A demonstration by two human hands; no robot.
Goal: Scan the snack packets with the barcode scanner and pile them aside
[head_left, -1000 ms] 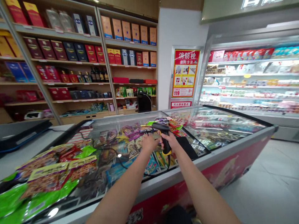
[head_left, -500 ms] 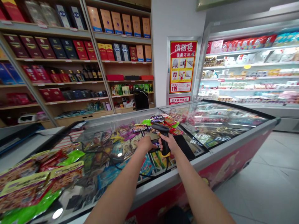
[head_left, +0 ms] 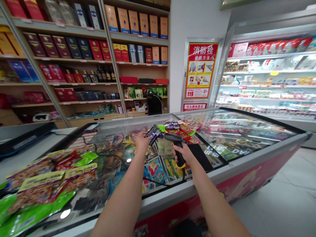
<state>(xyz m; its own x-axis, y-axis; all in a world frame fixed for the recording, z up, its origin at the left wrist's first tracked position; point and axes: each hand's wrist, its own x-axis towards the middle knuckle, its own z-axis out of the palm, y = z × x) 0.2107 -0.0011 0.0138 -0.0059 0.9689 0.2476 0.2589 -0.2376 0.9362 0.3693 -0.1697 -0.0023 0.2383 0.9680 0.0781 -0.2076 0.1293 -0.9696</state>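
My right hand (head_left: 183, 153) is wrapped round the grip of a black and yellow barcode scanner (head_left: 179, 157), its head pointing left over the freezer's glass top. My left hand (head_left: 142, 141) pinches the near end of a small dark snack packet (head_left: 154, 133) with purple and white print. The packet lies left of the scanner head, apart from it. Just beyond are other dark packets (head_left: 172, 125) and red snack bags (head_left: 185, 132) on the glass. From the scanner a black cable (head_left: 158, 183) runs left across the lid.
A chest freezer (head_left: 229, 168) with sliding glass lids stands before me. Large snack bags (head_left: 37, 184) are heaped at its left end. A dark flat pad (head_left: 198, 156) lies right of the scanner. Behind are shelves of boxes (head_left: 133, 52) and a lit fridge (head_left: 269, 75).
My left hand has moved left and away from me with the packet, off from beside the scanner. My right hand keeps hold of the scanner. The view has turned slightly left.
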